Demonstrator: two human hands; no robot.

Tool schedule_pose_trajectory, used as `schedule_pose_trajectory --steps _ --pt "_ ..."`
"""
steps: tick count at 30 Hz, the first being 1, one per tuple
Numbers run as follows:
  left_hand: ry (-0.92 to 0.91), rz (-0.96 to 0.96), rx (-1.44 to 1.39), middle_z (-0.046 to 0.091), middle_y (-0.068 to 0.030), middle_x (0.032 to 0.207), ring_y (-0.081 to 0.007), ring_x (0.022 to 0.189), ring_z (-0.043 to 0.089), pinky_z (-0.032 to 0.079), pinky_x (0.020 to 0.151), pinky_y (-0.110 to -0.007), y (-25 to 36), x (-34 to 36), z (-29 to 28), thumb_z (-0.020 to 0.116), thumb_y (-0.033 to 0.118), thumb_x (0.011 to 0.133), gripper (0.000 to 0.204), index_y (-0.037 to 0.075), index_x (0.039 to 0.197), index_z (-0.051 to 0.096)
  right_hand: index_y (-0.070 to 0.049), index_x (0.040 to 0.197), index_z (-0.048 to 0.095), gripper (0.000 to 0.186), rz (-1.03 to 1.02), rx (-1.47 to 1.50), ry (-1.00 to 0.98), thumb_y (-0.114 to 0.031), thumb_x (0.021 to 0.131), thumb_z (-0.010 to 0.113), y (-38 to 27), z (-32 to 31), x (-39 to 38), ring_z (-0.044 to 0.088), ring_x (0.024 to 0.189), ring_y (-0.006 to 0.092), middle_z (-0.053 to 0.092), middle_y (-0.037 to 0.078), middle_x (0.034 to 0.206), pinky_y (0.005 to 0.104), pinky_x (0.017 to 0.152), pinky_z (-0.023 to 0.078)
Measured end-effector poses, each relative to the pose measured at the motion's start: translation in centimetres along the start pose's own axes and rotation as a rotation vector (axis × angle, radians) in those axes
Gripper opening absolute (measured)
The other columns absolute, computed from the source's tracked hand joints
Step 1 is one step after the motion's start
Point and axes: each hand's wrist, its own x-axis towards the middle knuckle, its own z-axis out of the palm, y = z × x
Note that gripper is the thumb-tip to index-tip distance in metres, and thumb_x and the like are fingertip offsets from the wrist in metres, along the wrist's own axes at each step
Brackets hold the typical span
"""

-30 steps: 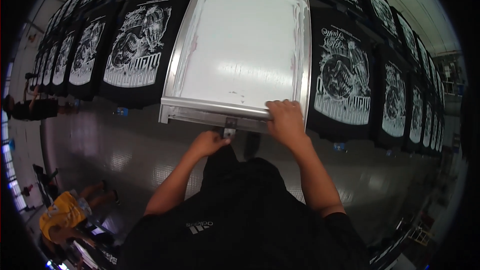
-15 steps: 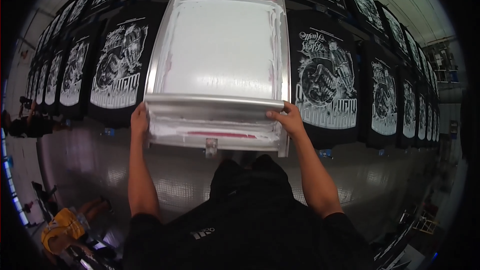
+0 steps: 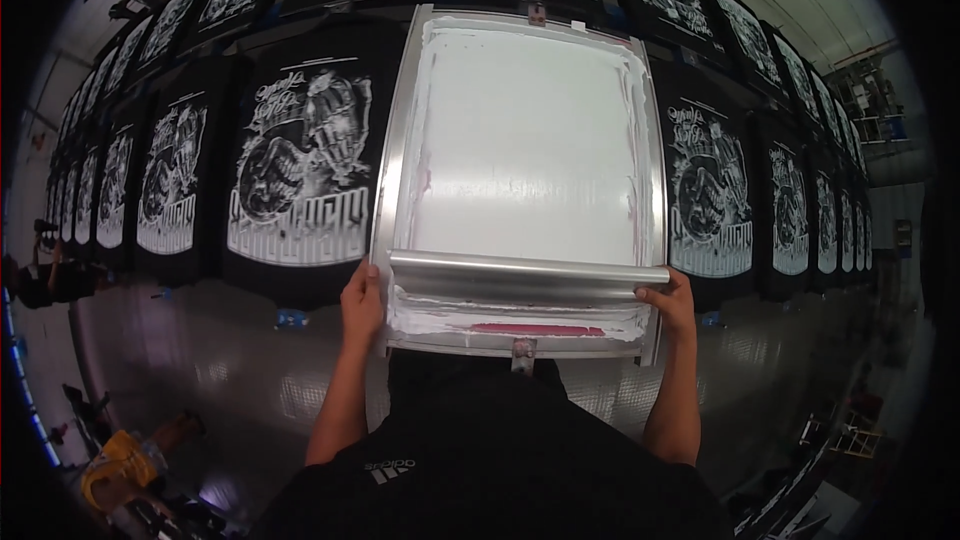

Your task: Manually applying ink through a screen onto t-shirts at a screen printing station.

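Observation:
A screen printing frame (image 3: 656, 180) with metal sides spans the middle, its mesh (image 3: 530, 130) coated in white ink. Across its near part lies a long metal squeegee (image 3: 520, 276). Thick white ink is smeared along the inner edges, with a pink-red strip (image 3: 530, 330) below the squeegee. My left hand (image 3: 362, 298) is closed at the frame's left side, by the squeegee's end; its fingertips are partly hidden. My right hand (image 3: 672, 302) grips at the opposite side, thumb on the squeegee's right end and fingers around the edge.
Black shirts with white prints, such as one on the left (image 3: 300, 160) and one on the right (image 3: 712, 180), line both sides and the far row. A metal clamp (image 3: 523, 354) sits at the frame's near edge. A person in yellow (image 3: 125, 465) is at lower left.
The frame, squeegee and both hands have shifted right along the row of shirts, and lower in the picture. More of the left shirt shows; the frame now covers part of the right side.

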Motion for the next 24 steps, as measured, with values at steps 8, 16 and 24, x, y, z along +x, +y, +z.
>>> schedule_pose_trajectory --steps 8,16,24 --pt "0.091 0.021 -0.012 0.066 -0.0143 0.117 -0.0173 0.108 0.059 0.044 0.096 -0.028 0.8 -2.4 6.5 0.049 0.032 0.102 0.047 -0.005 0.129 0.056 0.001 0.099 0.069 0.035 0.092 -0.053 -0.053 -0.003 0.067 0.082 1.7 -7.5 3.7 0.064 0.088 0.0152 0.069 0.006 0.093 0.03 0.083 0.051" --pt "0.173 -0.042 -0.017 0.067 -0.0105 0.11 -0.0126 0.098 0.056 0.044 0.089 -0.026 1.7 -1.6 7.0 0.051 0.037 0.102 0.05 -0.004 0.128 0.057 0.001 0.099 0.069 0.031 0.027 -0.016 -0.094 -0.005 0.071 0.081 1.8 -7.3 5.1 0.064 0.085 0.0148 0.07 0.007 0.091 0.0306 0.082 0.05" --pt "0.089 -0.022 -0.13 0.067 -0.0118 0.113 -0.0138 0.101 0.058 0.045 0.09 -0.027 1.1 -0.9 5.5 0.053 0.036 0.101 0.049 -0.006 0.126 0.058 0.001 0.102 0.069 0.035 -0.002 0.01 -0.081 -0.004 0.07 0.081 2.6 -6.7 4.6 0.064 0.086 0.0158 0.071 0.008 0.091 0.03 0.082 0.051"
